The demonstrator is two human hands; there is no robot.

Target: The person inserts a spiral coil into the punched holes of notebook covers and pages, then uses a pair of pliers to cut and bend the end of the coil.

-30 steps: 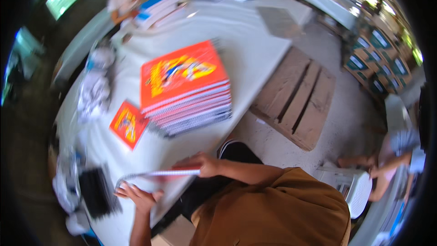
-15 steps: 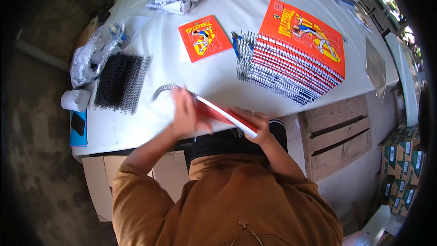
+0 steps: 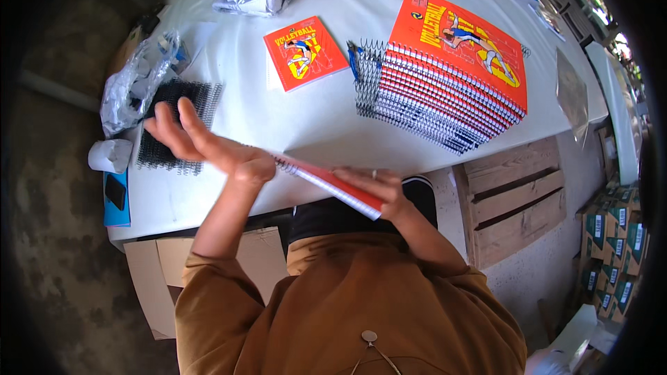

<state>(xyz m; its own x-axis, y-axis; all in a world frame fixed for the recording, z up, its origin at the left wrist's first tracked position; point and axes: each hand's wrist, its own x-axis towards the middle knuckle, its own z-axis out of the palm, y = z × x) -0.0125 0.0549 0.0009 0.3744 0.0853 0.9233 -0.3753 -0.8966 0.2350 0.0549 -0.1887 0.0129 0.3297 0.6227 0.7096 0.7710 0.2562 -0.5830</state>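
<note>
Over the white table, the left hand — spread wide — has shifted toward black coils, so I see only the right hand gripping the red notebook.

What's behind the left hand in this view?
Black spiral coils and white tabletop show behind the left hand; whatever it directly covers, including part of the coils' pile, cannot be seen.

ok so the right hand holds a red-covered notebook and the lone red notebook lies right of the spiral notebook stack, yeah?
No: the head view shows the lone red notebook left of the spiral notebook stack. The right hand does hold a red-covered notebook.
</note>
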